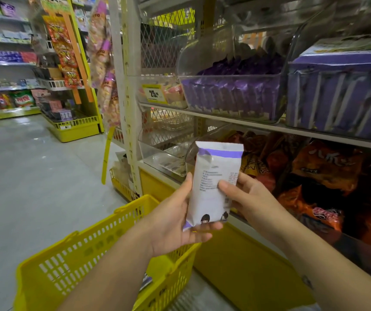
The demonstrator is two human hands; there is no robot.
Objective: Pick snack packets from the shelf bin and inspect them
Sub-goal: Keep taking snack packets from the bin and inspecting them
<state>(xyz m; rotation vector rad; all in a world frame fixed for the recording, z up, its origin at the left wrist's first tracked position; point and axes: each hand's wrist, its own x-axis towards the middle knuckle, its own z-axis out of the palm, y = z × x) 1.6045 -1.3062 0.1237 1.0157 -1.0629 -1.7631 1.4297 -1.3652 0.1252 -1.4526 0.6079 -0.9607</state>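
A white snack packet (pixel 211 182) with a purple band near its top and small print on its back stands upright in front of me. My left hand (pixel 175 223) holds its lower left edge, fingers curled under the bottom. My right hand (pixel 245 198) grips its right side with the thumb across the printed face. Above, on the upper shelf, a clear plastic bin (pixel 229 95) is packed with several purple packets. A second clear bin (pixel 337 86) to its right holds larger purple packs.
A yellow shopping basket (pixel 95 254) hangs at my left forearm. Orange snack bags (pixel 321 171) fill the lower shelf on the right. A yellow price tag (pixel 154 93) sits on the upper shelf. Grey aisle floor (pixel 23 176) stretches left toward more shelving.
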